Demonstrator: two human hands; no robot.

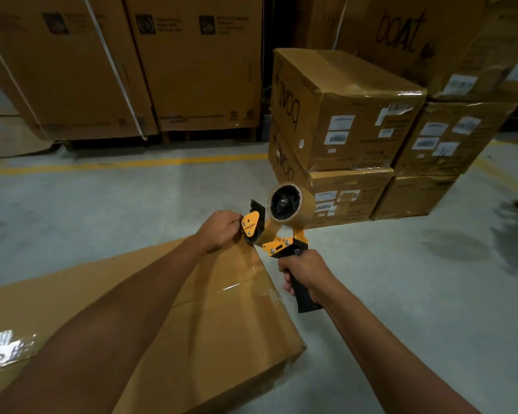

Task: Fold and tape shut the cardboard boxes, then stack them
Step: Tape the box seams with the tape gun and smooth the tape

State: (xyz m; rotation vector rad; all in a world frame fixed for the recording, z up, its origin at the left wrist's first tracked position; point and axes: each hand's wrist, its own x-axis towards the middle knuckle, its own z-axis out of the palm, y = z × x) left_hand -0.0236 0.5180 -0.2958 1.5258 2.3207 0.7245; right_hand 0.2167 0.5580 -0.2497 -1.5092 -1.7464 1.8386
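Warehouse bay: grey concrete floor [102, 210], yellow painted line [162, 162] at 11 o'clock, tall brown cartons [192, 70] at 12. Stack of taped brown boxes [341, 115] with "boat" print at 1–2 o'clock.

Work piece is a large brown cardboard box [222, 324] at 7 o'clock, low on the floor, its far corner near frame centre.

Right hand [305, 273] is wrapped firmly round the black pistol handle of the yellow-and-black tape dispenser [281, 231]. Tan tape roll [296, 204] sits on top, and the dispenser nose is at the box's far corner. Left hand [222, 231] is at 9 o'clock of the nose, fingers curled. Fingertips are hidden behind the yellow side plate, so I can't tell whether they pinch tape or just brace.

Looks like a strip being finished or started at that corner. To do it well:
- keep the nose flat on the board
- hold tension with the right hand
- pin the tape at the edge with the left
- tilt onto the blade for a clean cut
- rub the end down

Box top is closed. A glossy tape strip [245, 276] runs toward the corner, slightly wrinkled and catching glare, so it needs smoothing.
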